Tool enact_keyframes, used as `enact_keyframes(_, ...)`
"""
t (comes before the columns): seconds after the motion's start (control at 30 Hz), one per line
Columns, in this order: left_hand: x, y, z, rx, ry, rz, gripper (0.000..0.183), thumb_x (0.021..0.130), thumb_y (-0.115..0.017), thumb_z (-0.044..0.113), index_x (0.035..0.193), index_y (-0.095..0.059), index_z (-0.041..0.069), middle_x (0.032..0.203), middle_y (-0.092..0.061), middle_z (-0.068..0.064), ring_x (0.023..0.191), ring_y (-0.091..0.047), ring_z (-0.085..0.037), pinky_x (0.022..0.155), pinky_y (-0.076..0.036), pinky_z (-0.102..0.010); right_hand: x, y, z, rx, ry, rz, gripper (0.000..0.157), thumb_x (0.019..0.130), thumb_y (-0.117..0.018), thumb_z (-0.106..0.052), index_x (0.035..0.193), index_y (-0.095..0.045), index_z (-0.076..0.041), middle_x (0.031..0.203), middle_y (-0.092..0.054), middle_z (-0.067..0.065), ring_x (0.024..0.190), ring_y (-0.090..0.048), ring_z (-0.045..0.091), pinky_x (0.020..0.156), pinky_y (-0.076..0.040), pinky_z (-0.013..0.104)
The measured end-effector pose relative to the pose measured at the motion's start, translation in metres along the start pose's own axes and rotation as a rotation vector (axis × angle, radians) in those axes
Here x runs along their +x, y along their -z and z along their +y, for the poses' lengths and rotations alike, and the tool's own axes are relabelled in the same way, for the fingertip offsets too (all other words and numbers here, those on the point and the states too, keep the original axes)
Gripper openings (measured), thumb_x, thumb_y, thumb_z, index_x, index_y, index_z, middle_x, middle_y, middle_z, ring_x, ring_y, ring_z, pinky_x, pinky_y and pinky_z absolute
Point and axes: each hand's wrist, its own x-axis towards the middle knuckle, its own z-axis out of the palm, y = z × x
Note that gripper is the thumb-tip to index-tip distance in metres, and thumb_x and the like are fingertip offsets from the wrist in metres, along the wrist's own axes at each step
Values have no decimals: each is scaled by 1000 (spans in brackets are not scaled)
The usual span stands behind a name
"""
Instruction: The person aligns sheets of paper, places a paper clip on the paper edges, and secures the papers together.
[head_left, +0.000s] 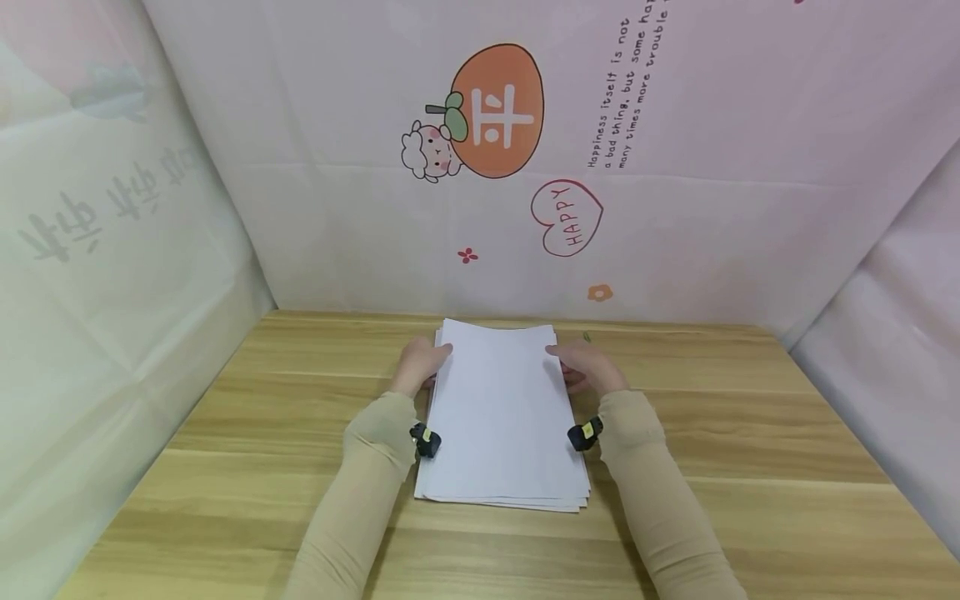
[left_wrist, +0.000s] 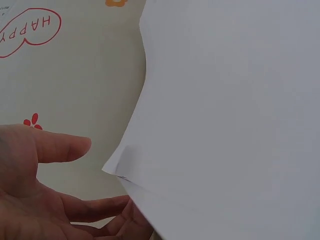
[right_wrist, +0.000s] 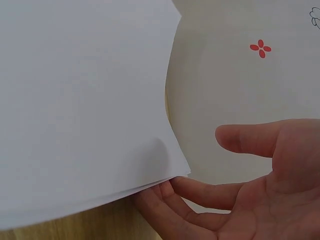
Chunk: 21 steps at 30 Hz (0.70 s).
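A stack of white paper sheets (head_left: 502,417) lies on the wooden table, its far corners raised and its far edge sagging in the middle. At its left edge is my left hand (head_left: 420,364); its thumb stands apart above the corner in the left wrist view, and the other fingers (left_wrist: 97,210) reach under the sheets. On the opposite side my right hand (head_left: 590,364) mirrors it, its thumb (right_wrist: 245,139) spread away from the paper and its fingertips beneath the edge. Both thumbs overlap the paper in the head view. The fingertips below the sheets are hidden.
The wooden table (head_left: 750,433) extends to both sides of the stack. Behind it hangs a printed cloth (head_left: 360,242) with an orange fruit and lettering, and pale cloth walls (head_left: 112,317) flank it. A small green bit (head_left: 587,337) lies beyond my right hand.
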Motion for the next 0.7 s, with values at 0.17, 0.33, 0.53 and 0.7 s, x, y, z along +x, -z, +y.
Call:
enact_keyframes(0.17,0,0,1,22,-10,9,34,93,-53,33,92,-57,-1,75,-47,-6,62,-49,-17,50,-43,-24,1,-1,0,1,-8,17,55,96,-48,-34,133,-41,7,116,-49,19,101,-55,28,78,-56,37)
enact_keyframes(0.33,1,-1,2,15,-1,10,36,93,-52,33,96,-58,-2,76,-46,-6,63,-48,-18,51,-42,-24,1,-1,0,2,-14,20,54,96,-48,-34,131,-43,7,111,-50,16,98,-56,27,78,-56,37)
enact_keyframes(0.53,3,-1,4,3,39,12,38,92,-54,33,102,-58,-3,85,-50,-9,63,-51,-18,51,-47,-25,0,-2,-1,-4,-9,20,53,96,-49,-34,129,-44,7,107,-50,15,97,-56,26,77,-56,38)
enact_keyframes(0.7,4,-1,3,11,39,17,37,91,-55,33,98,-60,-3,84,-50,-10,59,-50,-16,48,-47,-24,-2,-3,-1,2,1,17,53,96,-50,-35,129,-44,6,106,-50,15,95,-57,26,78,-56,38)
